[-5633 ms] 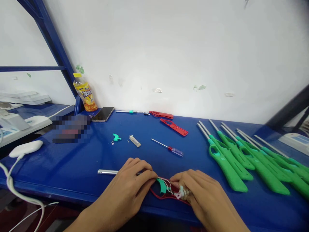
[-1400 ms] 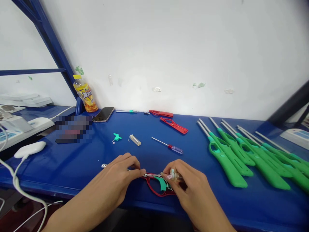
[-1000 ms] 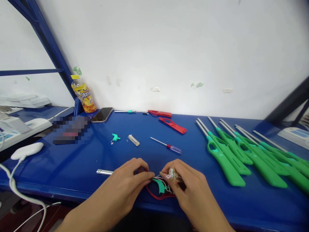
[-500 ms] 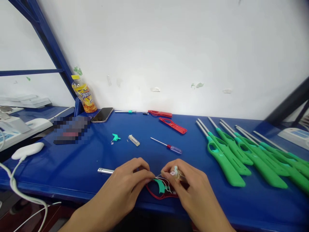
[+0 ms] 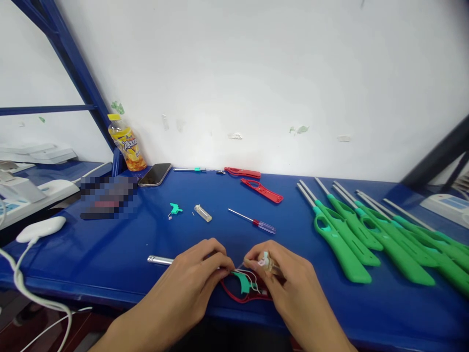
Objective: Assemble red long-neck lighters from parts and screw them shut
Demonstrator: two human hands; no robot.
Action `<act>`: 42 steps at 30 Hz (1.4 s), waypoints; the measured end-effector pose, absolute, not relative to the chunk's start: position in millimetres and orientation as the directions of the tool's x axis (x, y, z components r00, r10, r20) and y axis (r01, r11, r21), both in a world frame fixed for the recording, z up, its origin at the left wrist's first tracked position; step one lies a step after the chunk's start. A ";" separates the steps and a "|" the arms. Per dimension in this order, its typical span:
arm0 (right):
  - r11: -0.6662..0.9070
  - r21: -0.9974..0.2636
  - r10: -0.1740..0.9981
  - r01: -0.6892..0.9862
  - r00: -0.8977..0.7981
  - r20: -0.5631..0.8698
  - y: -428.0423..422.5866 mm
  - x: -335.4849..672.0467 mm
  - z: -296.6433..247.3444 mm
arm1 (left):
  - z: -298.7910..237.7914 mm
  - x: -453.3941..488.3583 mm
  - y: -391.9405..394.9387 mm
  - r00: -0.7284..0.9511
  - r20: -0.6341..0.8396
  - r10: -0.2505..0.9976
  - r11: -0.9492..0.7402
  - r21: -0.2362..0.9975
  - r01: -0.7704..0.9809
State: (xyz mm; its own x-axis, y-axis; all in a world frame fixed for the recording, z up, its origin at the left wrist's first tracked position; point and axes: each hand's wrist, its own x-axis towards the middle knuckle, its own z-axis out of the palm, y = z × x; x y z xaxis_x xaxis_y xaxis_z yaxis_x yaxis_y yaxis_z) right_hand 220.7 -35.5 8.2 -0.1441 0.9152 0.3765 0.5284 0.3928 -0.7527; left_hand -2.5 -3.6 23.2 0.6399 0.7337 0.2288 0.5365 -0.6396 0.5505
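The left hand (image 5: 200, 274) pinches the open red lighter (image 5: 240, 295) (it lies at the front edge of the blue worktop (image 5: 110, 244)). The right hand (image 5: 289, 283) pinches its small clear part (image 5: 266, 261).

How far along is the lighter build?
Done: a row of green lighters lies closed up at right. In hand: the left hand holds the metal tube at an open red shell carrying a teal trigger and wires; the right hand pinches a small clear part over it. Left, apparently: closing that shell. Two red covers, a spare trigger, a clear tank and a screwdriver lie untouched behind.
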 end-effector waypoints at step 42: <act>0.417 -0.756 0.887 0.504 -0.044 0.460 -23.6 196.4 21.4 | 19.0 -2.7 -5.3 0.488 0.207 0.848 -0.472 0.714 0.518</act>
State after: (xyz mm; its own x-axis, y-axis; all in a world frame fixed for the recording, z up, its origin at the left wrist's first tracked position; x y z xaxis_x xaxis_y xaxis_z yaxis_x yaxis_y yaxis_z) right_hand 196.4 -23.6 21.4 -0.0436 0.8867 0.4603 0.5035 0.4175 -0.7564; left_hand -2.7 -5.3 19.0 0.4878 0.8482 0.2066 0.5176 -0.4716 0.7140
